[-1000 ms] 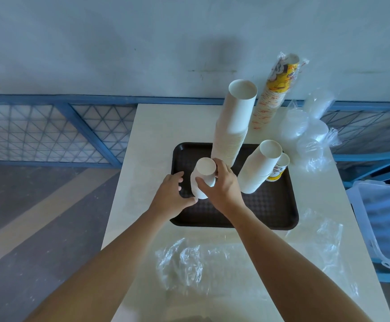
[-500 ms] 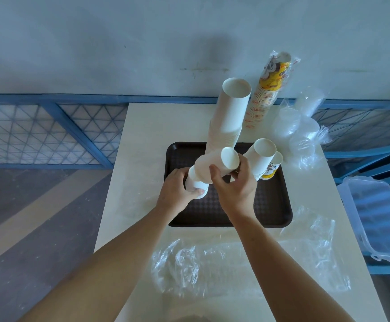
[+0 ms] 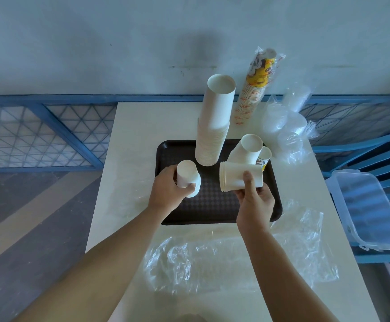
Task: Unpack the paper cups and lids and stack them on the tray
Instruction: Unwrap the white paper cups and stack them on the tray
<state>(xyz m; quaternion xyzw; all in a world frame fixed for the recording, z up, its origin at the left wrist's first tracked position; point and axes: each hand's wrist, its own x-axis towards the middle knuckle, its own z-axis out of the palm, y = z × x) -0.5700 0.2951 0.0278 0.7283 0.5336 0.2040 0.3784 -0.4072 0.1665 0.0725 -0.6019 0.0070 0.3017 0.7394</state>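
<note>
Over the tray [image 3: 212,206], my left grip [image 3: 166,194] clasps an upturned cup stack [image 3: 186,173]; my right grip [image 3: 255,203] pinches a sideways stack [image 3: 237,177].

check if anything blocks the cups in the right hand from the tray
Nothing visible does. The right hand holds the sideways cups over bare tray; the short white stack stands just behind them, not beneath.

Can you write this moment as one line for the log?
step: stacking cups | left hand: holds short cup stack over tray | right hand: holds sideways cup stack | tall stack: standing on tray
</note>
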